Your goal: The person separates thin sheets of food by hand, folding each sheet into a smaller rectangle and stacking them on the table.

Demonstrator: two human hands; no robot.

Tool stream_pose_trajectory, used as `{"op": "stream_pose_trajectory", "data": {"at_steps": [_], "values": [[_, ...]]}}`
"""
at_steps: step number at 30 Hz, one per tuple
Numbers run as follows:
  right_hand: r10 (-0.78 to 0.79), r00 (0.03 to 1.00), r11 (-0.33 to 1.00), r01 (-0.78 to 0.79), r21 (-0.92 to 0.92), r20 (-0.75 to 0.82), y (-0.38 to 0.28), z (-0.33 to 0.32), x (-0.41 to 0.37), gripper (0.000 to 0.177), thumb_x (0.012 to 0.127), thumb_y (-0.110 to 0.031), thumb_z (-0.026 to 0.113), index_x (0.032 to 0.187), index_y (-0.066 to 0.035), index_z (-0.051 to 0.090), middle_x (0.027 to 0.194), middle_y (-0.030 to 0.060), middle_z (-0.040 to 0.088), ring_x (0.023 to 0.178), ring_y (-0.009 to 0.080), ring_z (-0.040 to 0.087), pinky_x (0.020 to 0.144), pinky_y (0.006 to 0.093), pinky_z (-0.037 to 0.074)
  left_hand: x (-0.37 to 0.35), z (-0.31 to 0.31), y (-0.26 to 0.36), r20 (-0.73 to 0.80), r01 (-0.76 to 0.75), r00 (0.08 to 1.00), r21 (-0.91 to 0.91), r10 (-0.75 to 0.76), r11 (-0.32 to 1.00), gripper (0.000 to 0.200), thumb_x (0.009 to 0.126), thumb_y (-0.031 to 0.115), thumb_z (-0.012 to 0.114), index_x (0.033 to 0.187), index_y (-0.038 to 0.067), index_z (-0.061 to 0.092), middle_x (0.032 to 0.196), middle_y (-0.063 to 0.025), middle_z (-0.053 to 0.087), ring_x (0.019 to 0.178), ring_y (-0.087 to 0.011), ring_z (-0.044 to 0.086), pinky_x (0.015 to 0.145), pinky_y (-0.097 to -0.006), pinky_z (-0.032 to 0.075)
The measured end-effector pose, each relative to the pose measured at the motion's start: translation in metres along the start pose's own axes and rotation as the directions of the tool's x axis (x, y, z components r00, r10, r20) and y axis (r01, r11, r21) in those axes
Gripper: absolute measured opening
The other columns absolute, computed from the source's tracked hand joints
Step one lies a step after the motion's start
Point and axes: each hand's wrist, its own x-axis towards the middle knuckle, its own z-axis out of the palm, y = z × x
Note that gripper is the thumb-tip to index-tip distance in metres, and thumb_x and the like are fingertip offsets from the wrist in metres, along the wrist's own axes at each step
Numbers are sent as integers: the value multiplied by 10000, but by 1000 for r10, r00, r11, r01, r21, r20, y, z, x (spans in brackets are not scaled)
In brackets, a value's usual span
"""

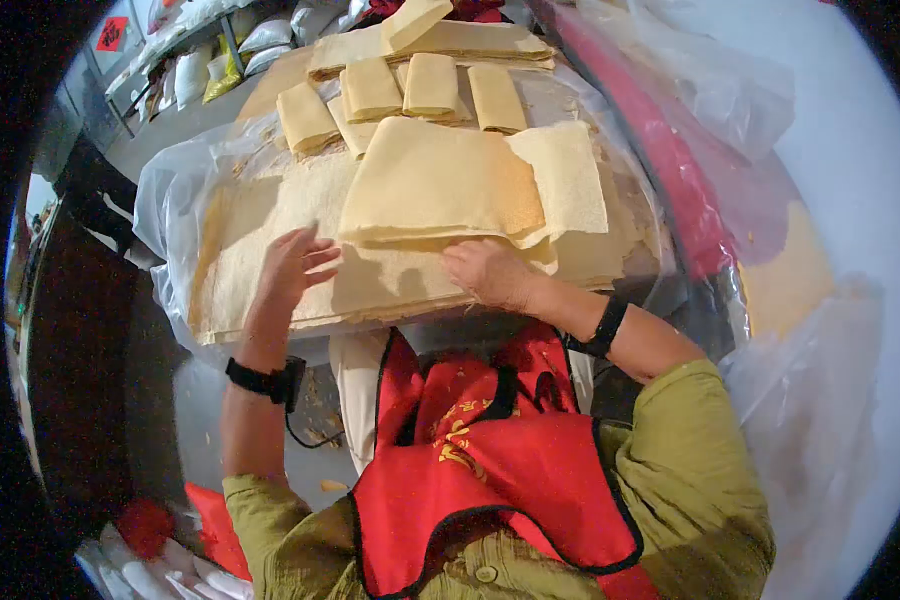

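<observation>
The folded yellow sheet (430,180) lies just beyond and between the two hands, on a broad stack of sheets (260,275) that reaches under both hands. The left hand (296,266) is apart from it, near its left corner, with fingers parted and nothing between them. The right hand (485,271) is at its near edge, with fingers bent; whether they pinch the layers or only press against them, I cannot tell.

Past the right hand, a loose flap (570,185) sticks out from the folded sheet beside a darker, more orange patch. Beyond both hands, small folded bundles (373,90) sit in a rough row, and farther off lies a long folded pile (440,45). Crumpled clear plastic (167,185) spreads outward from the left hand's side.

The folded sheet looks light and pliable, soft enough to drape, yet thin and probably easy to tear at the ragged edge. The thick near fold seems the safest hold, taken with flat fingers beneath and thumbs on top; the single-layer flap probably needs a gentler touch.
</observation>
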Motion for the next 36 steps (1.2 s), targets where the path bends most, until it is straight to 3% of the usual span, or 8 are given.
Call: {"op": "stream_pose_trajectory", "data": {"at_steps": [7,10,13,20,29,32,35,36], "values": [[51,982,999,-52,-1,-184,-16,0,-3,210,752,-142,514,923,-22,497,914,129,510,849,282,525,729,376,438,27,34,-21,23,99,994,205,-106,974,467,725,409,645,898,-5,514,771,-100,525,602,-195,548,508,-331,479],[339,941,937,-336,-96,16,-12,4,1,282,773,-235,501,949,-15,518,978,146,527,903,295,533,758,423,437,40,48,-29,5,111,994,185,-114,977,420,720,368,663,853,-4,522,712,-79,521,546,-188,534,471,-323,473],[233,957,971,-221,-86,173,-7,-7,-1,314,769,-255,506,981,-24,523,1057,150,516,936,308,524,787,431,423,58,61,-33,-44,108,994,121,-103,987,311,759,268,618,851,-10,515,700,-88,546,549,-199,559,454,-309,481],[606,784,792,-579,191,-136,85,6,-22,297,798,-219,483,994,2,518,1021,194,532,941,327,513,807,402,418,34,58,-3,44,-196,978,-114,202,974,314,799,231,506,953,-43,495,811,-143,585,651,-253,607,597,-344,525],[691,634,714,-673,193,-348,120,-7,-28,278,825,-205,495,973,28,525,881,210,579,842,309,561,764,373,436,8,-47,-14,-57,-220,969,230,239,948,287,770,217,529,937,-16,522,766,-135,589,596,-177,599,557,-289,507],[717,606,688,-697,204,-345,132,-3,-30,371,814,-323,530,966,16,530,788,139,590,710,235,593,661,330,468,7,-59,-1,-161,-1,979,615,127,788,305,746,224,588,941,-3,527,799,-137,581,682,-214,599,631,-322,498],[894,445,308,-704,640,59,110,-22,-17,426,797,-383,545,988,-2,529,760,90,587,643,195,598,614,298,480,-3,-47,-6,-37,-71,637,992,770,107,389,699,242,657,970,0,518,946,-173,556,880,-278,560,758,-364,459],[891,410,109,-609,785,194,92,-31,-13,434,794,-394,545,996,-10,529,749,73,585,620,186,595,605,287,482,-6,-36,-11,36,-255,595,956,803,146,441,676,254,679,999,5,511,1030,-179,521,964,-302,510,812,-369,425]]}}
